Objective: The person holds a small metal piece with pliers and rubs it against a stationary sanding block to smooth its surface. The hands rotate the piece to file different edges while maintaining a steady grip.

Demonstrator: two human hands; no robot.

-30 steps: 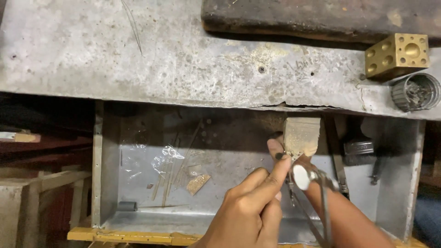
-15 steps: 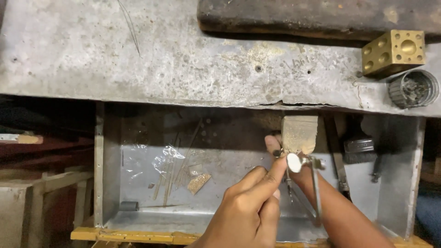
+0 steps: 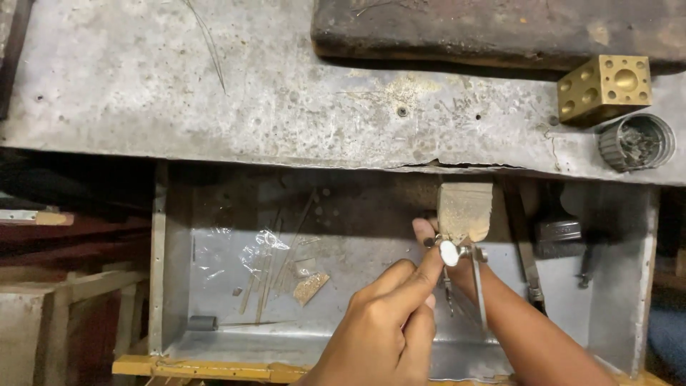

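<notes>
Left hand (image 3: 386,332) pinches a small silver disc (image 3: 449,253) against the wooden peg (image 3: 464,211); right hand (image 3: 457,268), mostly hidden, grips a thin metal tool (image 3: 477,286) just below the peg, work midway.

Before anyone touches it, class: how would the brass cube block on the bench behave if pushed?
The brass cube block looks solid metal, so probably heavy for its size. It sits on a flat face, so it would likely slide across the metal-topped bench rather than roll or tip.

Left hand (image 3: 382,332) low and centre, knuckles up, index finger (image 3: 421,275) extended forward. Right hand (image 3: 446,264) mostly hidden behind it, thumb tip showing, bare forearm slanting down right.
</notes>
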